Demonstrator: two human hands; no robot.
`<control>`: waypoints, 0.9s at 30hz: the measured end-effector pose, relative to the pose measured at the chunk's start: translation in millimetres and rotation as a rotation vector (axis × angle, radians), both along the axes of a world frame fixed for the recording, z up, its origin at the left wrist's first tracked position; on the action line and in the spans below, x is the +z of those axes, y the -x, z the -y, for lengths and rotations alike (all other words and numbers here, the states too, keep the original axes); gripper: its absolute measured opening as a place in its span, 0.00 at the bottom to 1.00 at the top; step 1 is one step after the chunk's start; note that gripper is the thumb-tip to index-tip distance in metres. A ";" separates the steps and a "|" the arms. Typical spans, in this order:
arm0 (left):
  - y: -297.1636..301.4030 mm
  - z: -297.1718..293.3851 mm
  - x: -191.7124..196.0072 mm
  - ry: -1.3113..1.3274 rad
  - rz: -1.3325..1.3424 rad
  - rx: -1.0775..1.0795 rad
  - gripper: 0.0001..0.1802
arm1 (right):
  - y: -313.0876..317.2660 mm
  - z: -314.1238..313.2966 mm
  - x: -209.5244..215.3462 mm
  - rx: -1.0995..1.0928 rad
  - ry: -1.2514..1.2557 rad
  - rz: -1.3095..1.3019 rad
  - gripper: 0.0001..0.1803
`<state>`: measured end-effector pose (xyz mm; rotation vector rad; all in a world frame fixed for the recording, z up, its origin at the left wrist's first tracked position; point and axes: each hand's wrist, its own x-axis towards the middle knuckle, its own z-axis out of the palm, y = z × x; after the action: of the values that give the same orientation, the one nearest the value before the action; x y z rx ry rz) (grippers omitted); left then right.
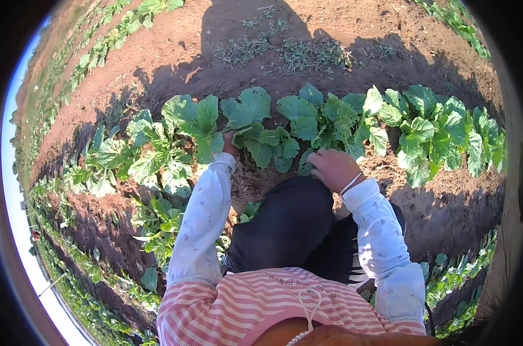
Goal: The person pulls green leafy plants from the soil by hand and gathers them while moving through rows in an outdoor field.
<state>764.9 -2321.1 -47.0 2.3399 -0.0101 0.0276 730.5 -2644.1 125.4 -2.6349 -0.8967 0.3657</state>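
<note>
In front of my knees runs a row of broad-leaved green plants [296,109], some leaves dotted with small holes. My left hand [231,144] reaches in among the leaves at the base of one plant; its fingers are hidden behind the foliage. My right hand [335,170], with a thin band at the wrist, is closed with curled fingers. Its fingertips pinch the edge of a drooping green leaf [305,164] near the middle of the row. The leafy plant [261,141] between my two hands has several ragged, holed leaves.
My dark-trousered knee [284,219] rises just below the hands. Brown soil [175,52] with pulled, wilted weeds [290,55] lies beyond the row, partly in shadow. More leafy plants [157,225] grow at the left, and further crop rows [454,288] at the lower right.
</note>
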 end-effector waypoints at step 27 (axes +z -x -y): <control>19.5 23.2 -11.0 0.398 -0.422 0.435 0.14 | 9.7 15.9 9.6 -0.038 0.056 -0.079 0.13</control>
<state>745.4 -2344.3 -57.9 1.8706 0.6529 -0.2286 720.8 -2660.0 135.0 -2.6641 -0.8211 0.4887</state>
